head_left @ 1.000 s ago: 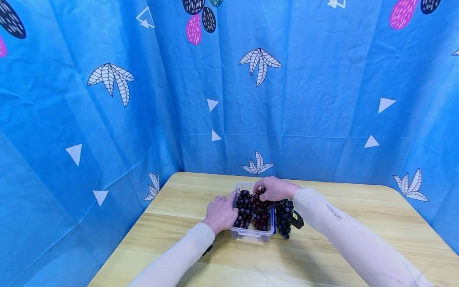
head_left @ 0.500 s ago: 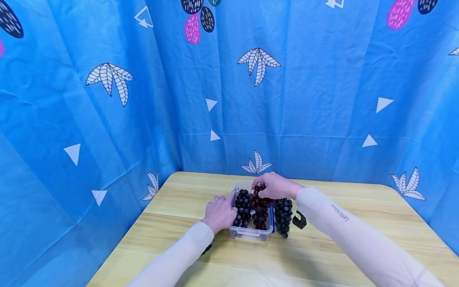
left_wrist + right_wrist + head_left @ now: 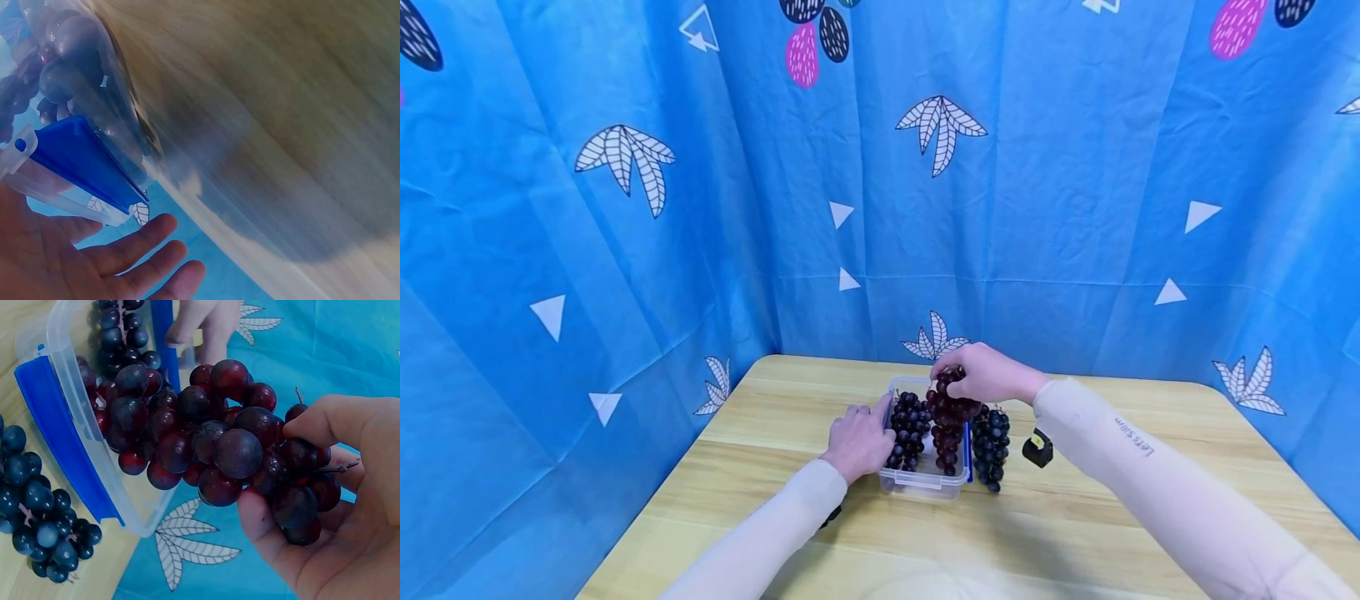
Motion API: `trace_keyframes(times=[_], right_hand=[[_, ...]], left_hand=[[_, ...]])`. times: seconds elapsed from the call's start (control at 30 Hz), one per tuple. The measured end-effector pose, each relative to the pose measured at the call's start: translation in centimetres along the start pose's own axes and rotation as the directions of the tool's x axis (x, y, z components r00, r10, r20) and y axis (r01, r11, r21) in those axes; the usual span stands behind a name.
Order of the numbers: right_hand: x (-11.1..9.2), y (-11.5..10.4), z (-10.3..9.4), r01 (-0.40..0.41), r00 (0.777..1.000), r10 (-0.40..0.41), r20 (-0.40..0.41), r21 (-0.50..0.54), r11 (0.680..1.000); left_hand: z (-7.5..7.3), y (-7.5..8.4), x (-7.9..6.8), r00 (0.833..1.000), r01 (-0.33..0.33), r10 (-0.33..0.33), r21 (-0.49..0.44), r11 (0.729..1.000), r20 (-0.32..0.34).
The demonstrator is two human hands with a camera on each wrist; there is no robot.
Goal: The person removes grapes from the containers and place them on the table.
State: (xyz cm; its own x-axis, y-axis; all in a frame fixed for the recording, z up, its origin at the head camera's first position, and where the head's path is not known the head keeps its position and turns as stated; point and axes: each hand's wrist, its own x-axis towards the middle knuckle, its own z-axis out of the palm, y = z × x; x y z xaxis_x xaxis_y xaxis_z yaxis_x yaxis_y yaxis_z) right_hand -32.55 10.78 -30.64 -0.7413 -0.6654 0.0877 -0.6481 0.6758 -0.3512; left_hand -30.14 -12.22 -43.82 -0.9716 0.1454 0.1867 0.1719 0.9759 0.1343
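My right hand (image 3: 994, 373) grips a bunch of dark red grapes (image 3: 951, 410) by its stem end. In the right wrist view, thumb and fingers close around the upper grapes (image 3: 234, 450), and the bunch's lower end hangs over a clear plastic box (image 3: 921, 483). Inside that box, on the left, lies a bunch of dark purple grapes (image 3: 908, 425). My left hand (image 3: 859, 442) rests against the box's left side. Its fingers (image 3: 144, 240) are extended beside a blue latch flap (image 3: 84, 162) in the left wrist view.
Just right of the box, a bunch of blue-black grapes (image 3: 991, 450) lies on the wooden table (image 3: 1120, 450). Another blue flap (image 3: 69, 437) stands along the box's right side. A blue patterned curtain (image 3: 1060, 208) hangs behind and to the left of the table.
My right hand has risen and shifted slightly right, lifting the upper part of the red grapes above the box. The left hand stays at the box's side.
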Motion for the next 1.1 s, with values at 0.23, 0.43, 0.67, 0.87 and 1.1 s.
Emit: trace_keyframes(times=[0.23, 0.43, 0.67, 0.87, 1.1], right_hand=[[-0.8, -0.1, -1.5, -0.006, 1.000, 0.006, -0.020, 0.020, 1.000], [-1.7, -0.1, -2.9, -0.012, 0.999, 0.014, -0.030, 0.053, 0.999], [-3.0, 0.2, -4.1, -0.034, 0.999, 0.037, -0.038, 0.083, 0.996], [-4.2, 0.7, -4.7, -0.034, 0.998, 0.037, -0.051, 0.050, 0.998], [-5.9, 1.1, -5.5, -0.070, 0.996, 0.074, -0.045, 0.077, 0.995]], left_hand=[[0.0, -0.1, 0.0, 1.000, 0.000, 0.000, 0.003, 1.000, 0.000], [0.0, -0.1, 0.0, 1.000, 0.006, -0.006, -0.001, 1.000, -0.004], [0.0, 0.0, 0.0, 1.000, 0.002, -0.002, -0.002, 1.000, -0.002], [0.1, 0.0, 0.0, 1.000, 0.001, -0.001, -0.001, 1.000, -0.002], [0.0, -0.1, -0.2, 1.000, 0.006, -0.006, -0.012, 1.000, 0.003]])
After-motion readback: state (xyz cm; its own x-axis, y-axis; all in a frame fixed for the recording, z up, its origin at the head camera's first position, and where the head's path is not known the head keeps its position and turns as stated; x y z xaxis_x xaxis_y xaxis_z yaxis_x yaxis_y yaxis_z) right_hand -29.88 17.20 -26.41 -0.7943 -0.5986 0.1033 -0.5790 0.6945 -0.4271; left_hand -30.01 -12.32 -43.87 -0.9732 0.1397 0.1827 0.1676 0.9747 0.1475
